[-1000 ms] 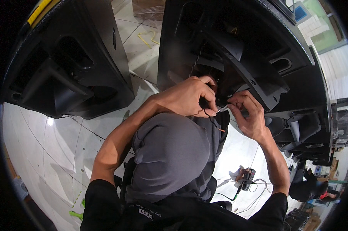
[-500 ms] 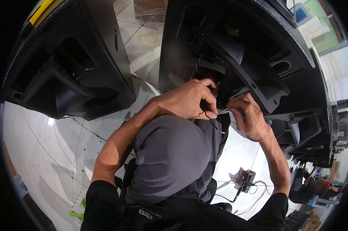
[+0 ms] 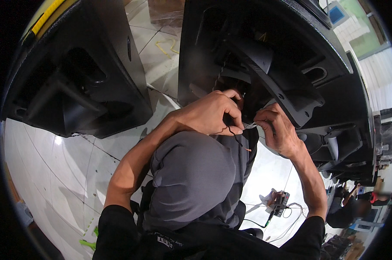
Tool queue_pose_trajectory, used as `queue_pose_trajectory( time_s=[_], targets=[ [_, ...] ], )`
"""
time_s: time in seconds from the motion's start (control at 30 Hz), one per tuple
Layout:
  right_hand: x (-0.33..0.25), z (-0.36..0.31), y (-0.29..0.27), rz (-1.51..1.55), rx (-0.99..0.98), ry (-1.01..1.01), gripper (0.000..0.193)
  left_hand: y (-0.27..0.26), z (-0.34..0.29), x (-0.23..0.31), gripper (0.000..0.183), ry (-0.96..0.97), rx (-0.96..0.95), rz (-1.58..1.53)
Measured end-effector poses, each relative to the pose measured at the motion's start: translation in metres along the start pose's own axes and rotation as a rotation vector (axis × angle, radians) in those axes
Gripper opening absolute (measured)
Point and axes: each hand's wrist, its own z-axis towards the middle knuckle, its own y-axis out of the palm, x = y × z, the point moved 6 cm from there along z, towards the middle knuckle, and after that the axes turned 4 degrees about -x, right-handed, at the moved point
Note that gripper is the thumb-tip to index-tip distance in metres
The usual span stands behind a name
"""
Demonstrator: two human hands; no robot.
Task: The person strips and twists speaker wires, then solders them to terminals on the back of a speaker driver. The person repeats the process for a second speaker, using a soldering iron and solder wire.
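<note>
My left hand and my right hand meet below the front of a large black speaker cabinet. Finger and thumb of each are pinched on thin wires. A pale wire spans the short gap between the fingertips. From under the left fingers hangs a black wire with a bare copper end. Just above the hands, a black horn sits tilted out of its opening in the cabinet. A twisted cable runs up inside the cabinet, behind the left hand. My fingers partly hide the wires.
Another black speaker cabinet stands at the left, and a further one at the right. A power strip with cables lies on the tiled floor. My grey-clad knee rises below my hands. Another person is at the far right.
Both hands keep their pinch with barely any movement. The black wire's copper end has shifted slightly to the left. The person at the far right has moved a little.
</note>
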Motion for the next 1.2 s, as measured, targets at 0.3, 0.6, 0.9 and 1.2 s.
queue_pose_trajectory(
  time_s=[0.3, 0.6, 0.9, 1.2],
  targets=[
    [0.016, -0.016, 0.011, 0.061, 0.124, 0.129, 0.019, 0.001, 0.004, 0.003, 0.014, 0.023, -0.075, 0.063],
    [0.009, -0.01, 0.007, 0.167, 0.12, 0.189, 0.026, 0.001, 0.004, 0.005, 0.017, 0.007, -0.079, 0.128],
    [0.001, -0.005, 0.01, 0.132, 0.137, 0.295, 0.026, 0.0, 0.003, 0.006, 0.019, -0.08, -0.133, 0.102],
    [-0.01, -0.004, 0.005, 0.015, 0.198, 0.244, 0.03, 0.002, 0.003, 0.003, 0.021, -0.09, -0.109, 0.076]
  ],
)
